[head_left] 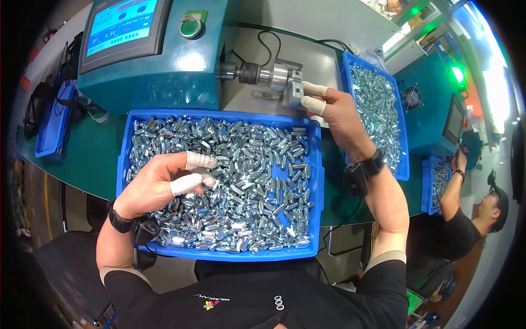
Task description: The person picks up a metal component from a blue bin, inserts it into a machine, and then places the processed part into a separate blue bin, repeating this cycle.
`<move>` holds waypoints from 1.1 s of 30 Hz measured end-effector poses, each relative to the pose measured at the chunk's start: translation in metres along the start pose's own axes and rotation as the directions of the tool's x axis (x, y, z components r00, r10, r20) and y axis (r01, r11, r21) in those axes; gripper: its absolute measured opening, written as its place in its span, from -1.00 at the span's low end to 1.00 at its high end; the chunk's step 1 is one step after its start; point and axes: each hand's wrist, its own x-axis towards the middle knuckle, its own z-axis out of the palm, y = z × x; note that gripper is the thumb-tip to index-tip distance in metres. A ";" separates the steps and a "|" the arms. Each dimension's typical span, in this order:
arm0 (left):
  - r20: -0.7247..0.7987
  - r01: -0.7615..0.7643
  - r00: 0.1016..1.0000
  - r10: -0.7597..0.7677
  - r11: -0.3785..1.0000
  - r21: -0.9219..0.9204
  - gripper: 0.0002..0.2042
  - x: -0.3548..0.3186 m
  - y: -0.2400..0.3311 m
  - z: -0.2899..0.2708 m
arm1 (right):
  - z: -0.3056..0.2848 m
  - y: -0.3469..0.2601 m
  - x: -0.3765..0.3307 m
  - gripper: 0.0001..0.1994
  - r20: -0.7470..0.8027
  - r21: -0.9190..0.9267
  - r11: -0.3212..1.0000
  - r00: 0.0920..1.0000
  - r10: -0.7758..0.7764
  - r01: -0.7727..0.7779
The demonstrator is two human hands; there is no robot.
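Observation:
My right hand (337,112), with white finger cots on thumb and forefinger, is at the metal clamp block (295,90) on the end of the machine's spindle (249,73). Its thumb and forefinger close in at the block's right face; whatever they grip is hidden. Above the large blue tray (319,181), my left hand (164,178) has its cot-covered fingers curved, with thumb and forefinger tips apart. Nothing shows clearly between them. Small shiny hexagonal metal pieces, like long coupling nuts (246,192), fill the tray.
A green machine (192,82) with a lit screen (120,30) and a round green knob (191,26) stands behind the tray. Another blue tray (404,131) of pieces is to the right. Farther right, a person (466,219) works beside another machine (427,104).

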 end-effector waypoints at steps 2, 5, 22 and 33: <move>-0.006 0.010 1.000 -0.010 1.000 -0.006 -0.63 0.000 0.001 0.000 | -0.004 -0.004 0.010 -0.59 0.092 -0.081 0.997 0.996 0.006 0.001; -0.020 0.028 0.999 -0.029 0.999 -0.018 -0.63 0.001 0.004 0.001 | -0.014 -0.007 0.021 -0.60 0.159 -0.106 0.994 0.987 0.013 0.004; -0.064 0.058 0.996 -0.058 0.998 0.001 -0.62 0.000 0.002 -0.004 | -0.029 0.014 0.030 -0.63 0.259 0.052 0.999 0.966 -0.022 0.009; -0.081 0.032 0.996 -0.029 0.999 0.040 -0.58 0.002 0.001 0.000 | -0.031 0.011 0.030 -0.63 0.281 0.029 0.997 0.957 -0.077 0.072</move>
